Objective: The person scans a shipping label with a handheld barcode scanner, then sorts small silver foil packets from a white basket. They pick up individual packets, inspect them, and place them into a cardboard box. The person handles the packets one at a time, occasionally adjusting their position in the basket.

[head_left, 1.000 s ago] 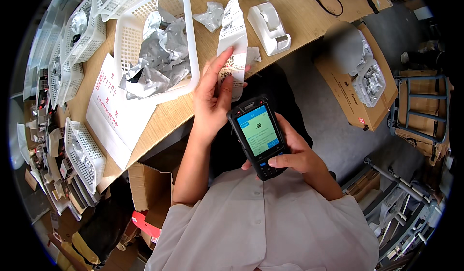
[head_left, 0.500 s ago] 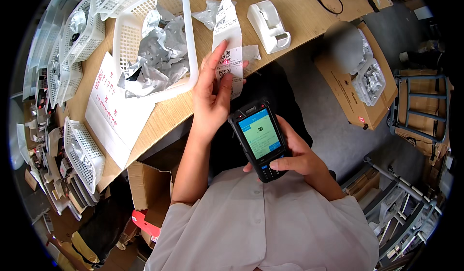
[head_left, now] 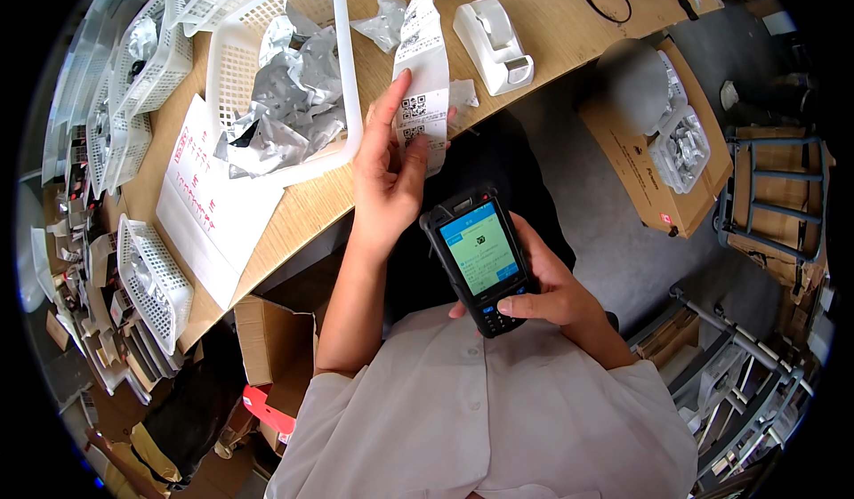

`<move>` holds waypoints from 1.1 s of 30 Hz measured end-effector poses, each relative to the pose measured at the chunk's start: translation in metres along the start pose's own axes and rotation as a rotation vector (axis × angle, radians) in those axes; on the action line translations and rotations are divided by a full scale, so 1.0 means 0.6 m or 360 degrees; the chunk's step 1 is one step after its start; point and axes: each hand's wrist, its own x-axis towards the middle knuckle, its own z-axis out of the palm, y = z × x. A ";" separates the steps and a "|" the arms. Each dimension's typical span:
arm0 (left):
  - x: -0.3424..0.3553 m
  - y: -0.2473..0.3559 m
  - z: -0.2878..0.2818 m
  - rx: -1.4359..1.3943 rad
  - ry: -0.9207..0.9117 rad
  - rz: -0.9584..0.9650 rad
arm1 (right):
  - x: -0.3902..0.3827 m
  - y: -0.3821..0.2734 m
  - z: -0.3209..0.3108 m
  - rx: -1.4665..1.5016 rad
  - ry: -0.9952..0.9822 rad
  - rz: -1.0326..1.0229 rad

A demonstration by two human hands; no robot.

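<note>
My left hand [head_left: 391,170] grips a long strip of white printed labels [head_left: 423,90] with square codes, which rises over the desk edge and folds back at its top. My right hand [head_left: 547,281] is wrapped round a black handheld scanner [head_left: 476,259] with a lit screen, the thumb resting on its keys. Left of the strip stands a white mesh basket [head_left: 350,72] holding crumpled silver foil bags [head_left: 285,99]. A white tape dispenser [head_left: 489,45] sits right of the strip, and a small silver piece [head_left: 381,20] lies behind it.
More white baskets [head_left: 156,290] line the desk's left side [head_left: 285,223], by a paper with red writing [head_left: 213,241]. An open cardboard box [head_left: 267,343] is below. To the right stand a box with plastic containers [head_left: 640,179], a blue folded trolley [head_left: 769,192] and metal tubing [head_left: 747,357].
My left hand and the label strip have shifted slightly upward on the desk side. The scanner has tilted and moved a little. A red light spot seen on the labels earlier is gone.
</note>
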 end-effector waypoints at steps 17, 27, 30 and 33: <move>0.000 0.019 0.013 -0.0243 0.0096 -0.0062 | 0.010 0.007 -0.005 -0.0002 -0.0010 -0.0066; -0.011 -0.005 -0.008 0.0072 0.0051 0.0079 | 0.014 0.001 0.000 -0.0073 0.0011 -0.0055; -0.006 0.005 0.003 -0.0165 0.0039 -0.0028 | 0.016 0.001 -0.002 -0.0089 0.0008 -0.0058; -0.006 0.010 -0.003 -0.0252 -0.0057 -0.0132 | 0.016 -0.001 0.003 -0.0068 0.0024 -0.0046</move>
